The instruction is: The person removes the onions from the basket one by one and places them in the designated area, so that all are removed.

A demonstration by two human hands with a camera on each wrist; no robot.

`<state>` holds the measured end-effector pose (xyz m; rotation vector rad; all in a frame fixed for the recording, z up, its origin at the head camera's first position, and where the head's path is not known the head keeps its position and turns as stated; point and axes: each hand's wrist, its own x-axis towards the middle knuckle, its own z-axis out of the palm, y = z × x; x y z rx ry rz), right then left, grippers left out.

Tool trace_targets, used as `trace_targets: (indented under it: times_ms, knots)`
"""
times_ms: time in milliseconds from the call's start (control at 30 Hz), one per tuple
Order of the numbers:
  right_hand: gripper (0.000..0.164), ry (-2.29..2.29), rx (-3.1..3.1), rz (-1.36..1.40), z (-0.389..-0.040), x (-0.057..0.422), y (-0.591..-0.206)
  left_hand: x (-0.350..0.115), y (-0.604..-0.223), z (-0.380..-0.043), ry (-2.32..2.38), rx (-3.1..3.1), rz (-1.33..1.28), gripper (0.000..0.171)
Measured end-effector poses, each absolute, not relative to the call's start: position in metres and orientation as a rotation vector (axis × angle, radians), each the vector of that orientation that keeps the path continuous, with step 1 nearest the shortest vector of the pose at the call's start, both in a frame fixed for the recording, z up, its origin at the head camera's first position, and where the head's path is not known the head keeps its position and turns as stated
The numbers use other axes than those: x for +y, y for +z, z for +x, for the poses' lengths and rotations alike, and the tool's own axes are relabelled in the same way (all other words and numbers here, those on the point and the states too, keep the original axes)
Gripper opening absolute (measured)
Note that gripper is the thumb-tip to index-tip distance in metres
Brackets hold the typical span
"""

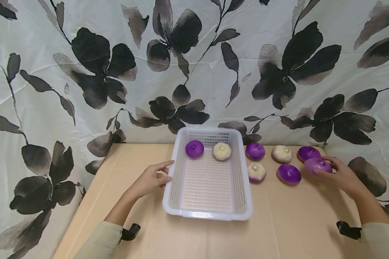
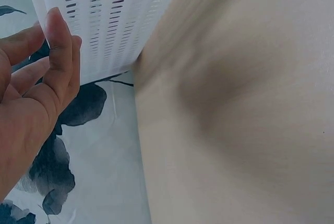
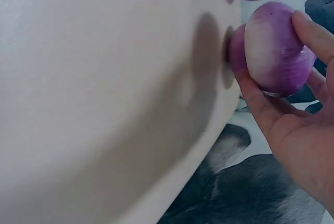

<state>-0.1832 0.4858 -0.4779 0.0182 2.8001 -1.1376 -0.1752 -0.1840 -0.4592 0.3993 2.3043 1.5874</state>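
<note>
A white plastic basket (image 1: 207, 212) with slotted walls stands mid-table, holding a purple turnip (image 1: 194, 149) and a pale one (image 1: 222, 151) at its far end. My left hand (image 1: 152, 180) pinches the basket's left rim; the left wrist view shows the fingers (image 2: 60, 51) against the slotted outer wall. At the right of the table, my right hand (image 1: 341, 176) grips a purple-and-white turnip (image 3: 276, 51) between thumb and fingers. That turnip overlaps another purple turnip (image 1: 308, 153) just behind it in the head view.
Right of the basket lie several more turnips: a purple one (image 1: 255, 151) and a pale one (image 1: 256, 172) close by its wall, then another pale one (image 1: 282, 154) and a purple one (image 1: 289, 174). A floral cloth (image 1: 227, 90) hangs behind the wooden table (image 1: 295, 223).
</note>
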Motion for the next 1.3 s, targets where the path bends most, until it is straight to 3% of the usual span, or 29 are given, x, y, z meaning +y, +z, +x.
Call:
trace_targets:
  times_ms: [733, 1300]
  knots:
    - [0.089, -1.006, 2.744, 0.248, -0.18, 0.501, -0.498, -0.183, -0.456, -0.174, 1.584, 2.3, 0.4, 0.063]
    - [0.09, -1.071, 2.721, 0.192, -0.174, 0.5, -0.503, -0.185, -0.458, -0.176, 1.598, 2.288, 0.429, 0.064]
